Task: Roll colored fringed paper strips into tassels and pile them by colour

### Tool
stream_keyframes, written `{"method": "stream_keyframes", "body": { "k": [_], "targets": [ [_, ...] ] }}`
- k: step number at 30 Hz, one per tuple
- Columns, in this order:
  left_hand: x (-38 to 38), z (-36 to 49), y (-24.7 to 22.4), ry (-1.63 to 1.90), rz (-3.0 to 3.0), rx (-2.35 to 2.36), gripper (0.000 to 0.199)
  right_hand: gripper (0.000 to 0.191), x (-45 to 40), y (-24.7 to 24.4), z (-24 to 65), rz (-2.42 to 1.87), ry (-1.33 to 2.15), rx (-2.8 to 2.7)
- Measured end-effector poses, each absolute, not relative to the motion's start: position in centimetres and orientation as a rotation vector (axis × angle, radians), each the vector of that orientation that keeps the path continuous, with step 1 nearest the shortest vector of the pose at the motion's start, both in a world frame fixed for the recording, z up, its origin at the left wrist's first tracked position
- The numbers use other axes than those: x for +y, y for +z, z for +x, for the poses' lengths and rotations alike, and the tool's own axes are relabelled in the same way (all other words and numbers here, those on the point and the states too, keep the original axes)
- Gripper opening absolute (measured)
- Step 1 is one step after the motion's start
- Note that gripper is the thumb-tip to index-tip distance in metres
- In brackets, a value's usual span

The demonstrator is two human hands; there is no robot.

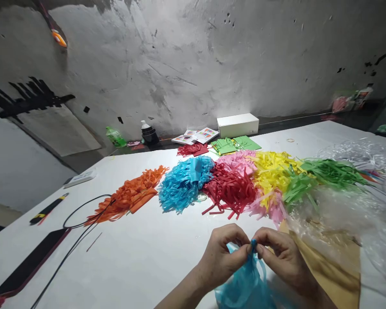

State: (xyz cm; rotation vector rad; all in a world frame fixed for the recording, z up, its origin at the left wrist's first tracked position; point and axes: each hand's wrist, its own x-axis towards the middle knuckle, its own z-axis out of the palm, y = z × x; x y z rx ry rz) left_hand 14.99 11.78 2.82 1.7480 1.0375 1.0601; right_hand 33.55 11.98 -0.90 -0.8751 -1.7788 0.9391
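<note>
Near the table's front edge, a blue tissue-paper tassel [244,285] hangs from my fingertips, its loose strips spreading below. My left hand [227,255] pinches its twisted top from one side, thumb against forefinger. From the other side my right hand [281,255] pinches the same twisted top, so the two hands nearly meet. Beyond them lies a pile of blue fringed tissue paper [183,182]. Red fringed paper [230,186] lies beside that pile, and a brown paper sheet [334,266] is partly under my right forearm.
Orange fringe [131,193] lies left; yellow fringe [273,169] and green fringe [334,171] lie right. Clear plastic wrapping [334,214] spreads at the right. A black cable [80,240], a utility knife [48,210] and a dark phone-like slab [28,262] are left. A white box [238,125] stands by the wall.
</note>
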Motion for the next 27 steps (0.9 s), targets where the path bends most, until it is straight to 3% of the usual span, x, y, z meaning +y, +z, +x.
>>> {"method": "stream_keyframes", "body": {
  "k": [8,16,20,24,27],
  "targets": [
    [12.5,14.9,2.5,1.066,1.728,0.973,0.006,0.018,11.7,-1.4,32.5,-1.009,0.414,-1.776],
    [12.1,15.2,2.2,1.102,1.79,1.011,0.01,0.016,11.7,-2.0,32.4,-0.97,0.418,-1.777],
    [12.1,14.8,3.1,1.182,1.741,1.044,0.011,0.007,11.8,-2.2,32.1,-0.903,0.689,-1.683],
    [12.1,14.3,4.2,1.296,1.638,0.996,0.015,0.034,11.7,-2.1,31.1,-0.778,1.155,-1.613],
    [12.1,13.5,4.7,1.338,1.331,0.892,0.019,0.021,11.4,-1.1,30.5,-0.782,1.349,-1.616]
  ]
}}
